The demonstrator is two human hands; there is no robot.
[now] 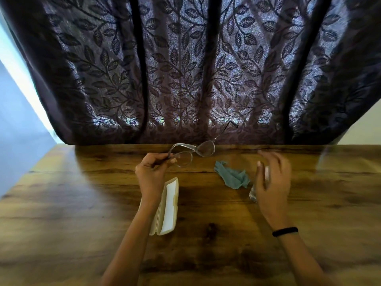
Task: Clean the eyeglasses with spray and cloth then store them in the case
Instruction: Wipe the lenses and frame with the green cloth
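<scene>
left hand: pinching one temple of the eyeglasses, lifting them clear of the table.
right hand: blurred, fingers curling around a clear spray bottle; grip cannot be told.
cloth: lying crumpled between both hands, untouched.
case: lying open just beneath the left wrist.
progress: judging early; spraying, wiping and storing are remaining.

One eyeglasses, case, cloth, bottle.
</scene>
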